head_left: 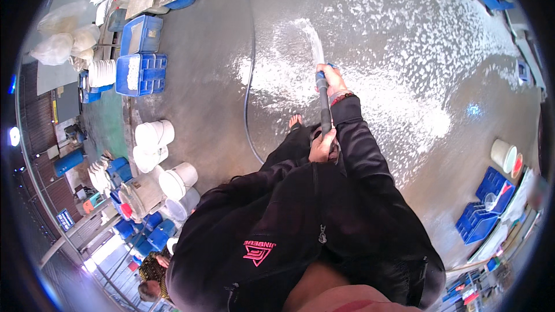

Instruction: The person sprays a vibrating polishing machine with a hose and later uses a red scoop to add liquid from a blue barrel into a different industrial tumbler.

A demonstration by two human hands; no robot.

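Near: black jacket, its sleeves reaching to the hose. Left hand wrapped around the hose's near part, fingers curled. Right hand grasping the same hose farther along, at its blue fitting; red bracelet at that wrist. Hose lies between the two hands, pointing away from the body, clear of the floor. Bare foot just left of the hose.

Ahead of the hose mouth: water stream running out and striking the wet floor. White foam spread to the right of the hose and ahead of it, in streaks and patches. Thin dark line curving along the floor left of the hose; whether it joins the hose, cannot tell.

Farther, left of the hose: white buckets, then blue crates. Well right of the hose: pale bucket, blue bins. Far left and behind the hose: another person in a patterned top.
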